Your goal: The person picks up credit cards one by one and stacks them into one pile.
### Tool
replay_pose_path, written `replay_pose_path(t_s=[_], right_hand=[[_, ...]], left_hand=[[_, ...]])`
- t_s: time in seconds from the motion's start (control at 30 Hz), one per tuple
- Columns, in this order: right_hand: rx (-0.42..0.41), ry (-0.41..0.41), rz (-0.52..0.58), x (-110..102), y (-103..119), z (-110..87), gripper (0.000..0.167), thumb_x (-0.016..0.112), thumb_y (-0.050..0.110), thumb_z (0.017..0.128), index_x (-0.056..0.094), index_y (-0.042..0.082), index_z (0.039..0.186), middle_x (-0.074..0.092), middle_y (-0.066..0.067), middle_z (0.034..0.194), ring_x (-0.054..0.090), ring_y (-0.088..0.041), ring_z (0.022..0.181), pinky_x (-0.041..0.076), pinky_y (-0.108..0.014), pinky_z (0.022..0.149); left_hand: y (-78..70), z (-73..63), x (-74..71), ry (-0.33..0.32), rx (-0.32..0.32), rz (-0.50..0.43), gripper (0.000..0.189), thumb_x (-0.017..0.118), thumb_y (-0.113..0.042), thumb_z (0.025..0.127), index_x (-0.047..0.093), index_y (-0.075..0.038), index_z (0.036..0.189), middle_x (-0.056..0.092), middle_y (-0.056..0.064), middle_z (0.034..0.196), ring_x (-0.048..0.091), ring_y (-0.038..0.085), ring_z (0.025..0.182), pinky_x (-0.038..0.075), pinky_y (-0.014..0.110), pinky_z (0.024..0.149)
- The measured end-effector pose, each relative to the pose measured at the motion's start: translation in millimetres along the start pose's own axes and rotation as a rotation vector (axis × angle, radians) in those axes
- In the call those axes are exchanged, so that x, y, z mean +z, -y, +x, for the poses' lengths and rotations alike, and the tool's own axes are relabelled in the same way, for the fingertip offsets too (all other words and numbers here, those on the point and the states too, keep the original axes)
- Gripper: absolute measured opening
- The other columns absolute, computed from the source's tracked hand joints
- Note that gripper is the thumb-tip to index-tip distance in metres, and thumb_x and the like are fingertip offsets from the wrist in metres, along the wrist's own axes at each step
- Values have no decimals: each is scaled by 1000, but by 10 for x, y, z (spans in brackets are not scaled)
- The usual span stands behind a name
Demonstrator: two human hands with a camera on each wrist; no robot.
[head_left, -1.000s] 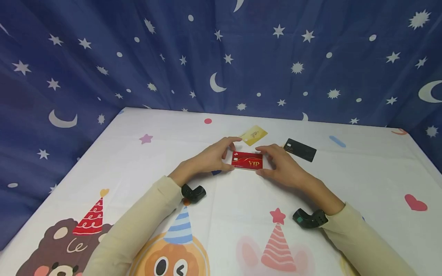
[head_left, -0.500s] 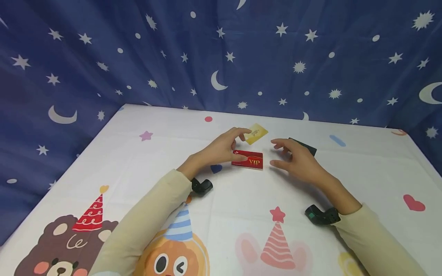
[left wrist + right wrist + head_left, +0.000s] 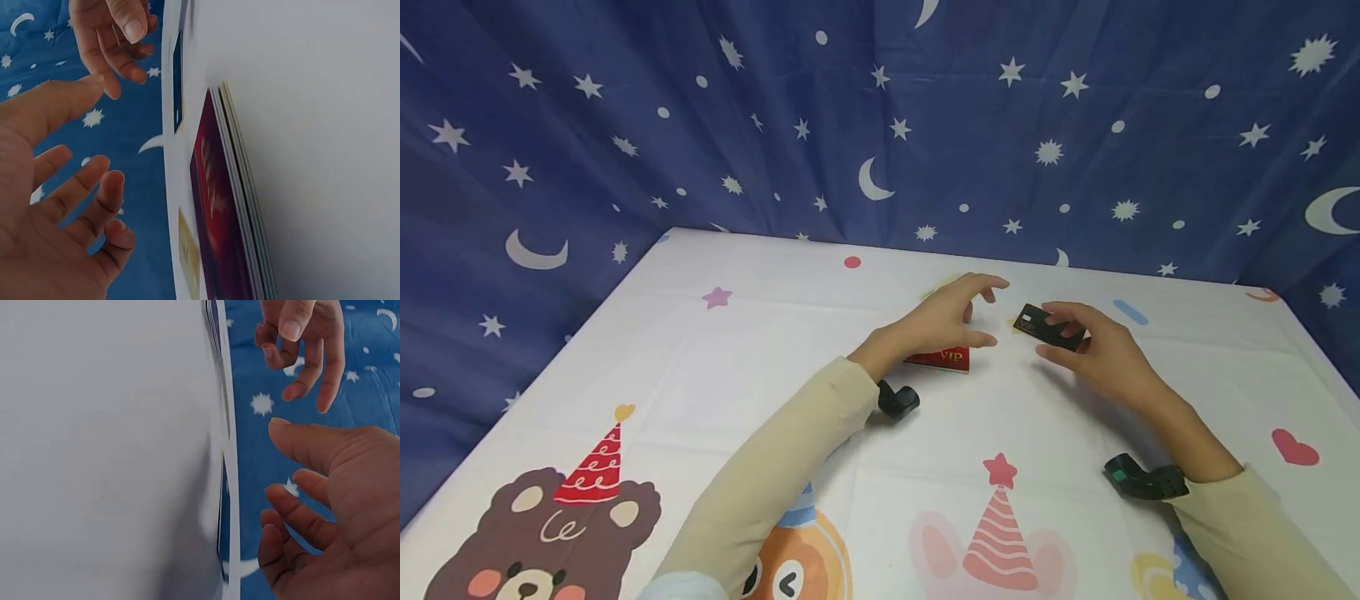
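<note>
My left hand [image 3: 942, 321] hovers with parted fingers over a stack of cards topped by a red VIP card [image 3: 953, 360]; it holds nothing. In the left wrist view the layered edges of the stack [image 3: 240, 187] show several cards lying flush. My right hand [image 3: 1097, 348] is above the right part of a black VIP card [image 3: 1036, 322], fingers and thumb spread apart. That black card [image 3: 225, 519] lies flat on the table in the right wrist view, beside the hand. Most of a yellow card [image 3: 942, 286] is hidden behind my left hand.
The white cloth on the table [image 3: 775, 333] has printed party figures and shapes. A dark blue curtain [image 3: 775, 100] with stars and moons hangs along the back and left edges. Each wrist carries a black camera mount [image 3: 1146, 482].
Both hands leave the red card stack and move right. The right hand goes over to the black card; the left passes across the stack and now covers much of the yellow card.
</note>
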State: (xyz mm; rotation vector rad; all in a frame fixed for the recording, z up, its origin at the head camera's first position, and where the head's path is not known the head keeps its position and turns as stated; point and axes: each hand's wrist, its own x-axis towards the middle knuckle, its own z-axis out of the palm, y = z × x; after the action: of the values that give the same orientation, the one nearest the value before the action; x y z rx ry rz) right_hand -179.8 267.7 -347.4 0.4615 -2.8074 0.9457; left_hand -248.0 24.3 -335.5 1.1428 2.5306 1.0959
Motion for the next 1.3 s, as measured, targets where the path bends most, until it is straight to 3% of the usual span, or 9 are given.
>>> replay_pose_path(t_s=[0.23,0.47,0.63,0.87,1.3], right_hand=[[36,-16,-2,-115,-160,-57,57,72,24,87,50,5,136,57,-18,120,53,-29,99,44,-26,74],[87,-17,-4,-153,-249,-86,62,72,27,87,46,3,138,53,-23,123,53,-39,102,43,-52,80],[119,0,-13,-138,-325,-95,64,72,29,87,44,2,139,52,-25,124,53,-44,104,42,-58,82],[120,-2,-21,-79,-397,-95,64,74,23,85,44,-2,137,51,-28,123,54,-45,102,42,-59,82],[155,-5,-45,-25,-442,-72,62,73,19,85,45,0,137,52,-27,120,51,-39,99,41,-53,79]], left_hand=[[-70,206,164,16,34,-23,74,77,-18,82,37,-15,144,51,5,124,50,14,76,41,20,70],[-51,379,285,13,29,2,75,78,-14,81,37,-12,144,51,6,122,50,13,75,39,18,75],[-32,474,343,32,-2,73,75,78,-15,81,37,-13,144,52,6,123,52,14,88,36,17,85],[12,550,410,51,-47,120,76,77,-14,81,36,-13,144,52,6,126,51,15,109,34,18,94],[-11,585,420,62,-87,136,76,77,-13,81,36,-15,145,51,7,130,52,14,108,36,20,94]])
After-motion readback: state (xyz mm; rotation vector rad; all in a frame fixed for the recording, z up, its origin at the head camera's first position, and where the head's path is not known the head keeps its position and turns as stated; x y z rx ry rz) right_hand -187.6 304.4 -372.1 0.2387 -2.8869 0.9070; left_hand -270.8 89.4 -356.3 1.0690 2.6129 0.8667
